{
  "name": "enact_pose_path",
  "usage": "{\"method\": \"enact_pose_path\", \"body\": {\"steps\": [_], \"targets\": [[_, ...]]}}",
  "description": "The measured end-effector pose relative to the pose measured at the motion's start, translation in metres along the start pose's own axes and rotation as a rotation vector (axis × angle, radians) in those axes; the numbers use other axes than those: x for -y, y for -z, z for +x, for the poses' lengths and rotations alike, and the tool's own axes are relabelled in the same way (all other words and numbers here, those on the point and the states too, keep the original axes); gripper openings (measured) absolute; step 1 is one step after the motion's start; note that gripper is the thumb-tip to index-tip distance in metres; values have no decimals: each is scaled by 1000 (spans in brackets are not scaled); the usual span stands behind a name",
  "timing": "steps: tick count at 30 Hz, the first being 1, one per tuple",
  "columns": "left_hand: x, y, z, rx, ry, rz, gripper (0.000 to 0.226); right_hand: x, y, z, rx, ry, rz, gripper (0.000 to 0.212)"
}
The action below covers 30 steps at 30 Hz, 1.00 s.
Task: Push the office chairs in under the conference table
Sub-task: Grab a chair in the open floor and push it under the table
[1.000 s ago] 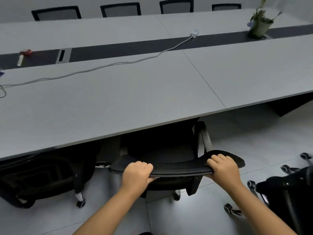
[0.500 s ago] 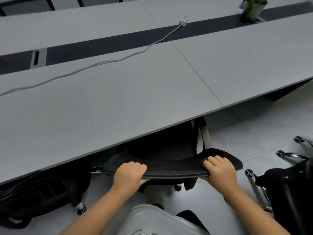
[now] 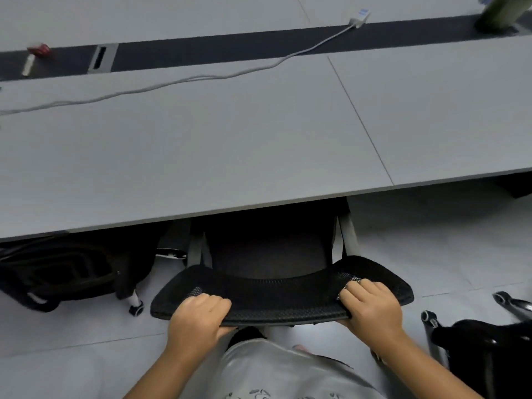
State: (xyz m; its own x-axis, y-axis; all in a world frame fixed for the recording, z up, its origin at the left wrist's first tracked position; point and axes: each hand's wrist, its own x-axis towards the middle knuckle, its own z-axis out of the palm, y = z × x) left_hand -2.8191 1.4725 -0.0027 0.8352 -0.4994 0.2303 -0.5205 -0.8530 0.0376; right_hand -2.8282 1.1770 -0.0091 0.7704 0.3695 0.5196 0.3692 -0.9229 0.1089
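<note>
I'm gripping the top edge of the office chair's mesh backrest [image 3: 282, 298] with both hands: my left hand [image 3: 198, 321] is curling its fingers over the rim, my right hand [image 3: 371, 308] is clamping it likewise. The chair's seat [image 3: 267, 249] is sitting partly beneath the grey counter [image 3: 201, 145], backrest just outside its edge.

Matt grey conference table [image 3: 230, 156], black woven-mesh chair back [image 3: 282, 295], glossy tiled floor [image 3: 431, 240].
</note>
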Motion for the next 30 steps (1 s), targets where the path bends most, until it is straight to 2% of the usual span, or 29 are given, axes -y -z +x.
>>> {"method": "enact_pose_path", "body": {"steps": [2,5,7,9,12,14,17,21,26,28,30], "targets": [[-15,-4,-10,-87,8,2,37,-8,1,-5,-6,35,17,56],[-37,-3,-5,-191,61,-17,70,-29,3,-3,-35,73,58,59],[-47,-2,5,-210,74,14,73,-42,1,3,-40,78,81,66],[-51,-3,22,-184,81,41,69,-55,-3,11,-52,75,89,69],[-47,-3,54,-86,72,82,48,-72,-14,23,-49,66,101,70],[-42,-4,76,-51,81,95,50,-84,-22,37,-29,63,89,69],[-37,-7,104,-31,97,111,52,-101,-31,62,72,69,61,50],[-23,-9,129,-1,101,146,55,-110,-43,87,143,67,72,52],[2,-13,146,-31,49,145,53,-108,-61,95,17,46,73,50],[10,-19,146,-103,7,130,52,-108,-66,95,-58,23,109,64],[14,-26,145,-190,-9,106,66,-107,-67,97,-97,10,126,71]]}}
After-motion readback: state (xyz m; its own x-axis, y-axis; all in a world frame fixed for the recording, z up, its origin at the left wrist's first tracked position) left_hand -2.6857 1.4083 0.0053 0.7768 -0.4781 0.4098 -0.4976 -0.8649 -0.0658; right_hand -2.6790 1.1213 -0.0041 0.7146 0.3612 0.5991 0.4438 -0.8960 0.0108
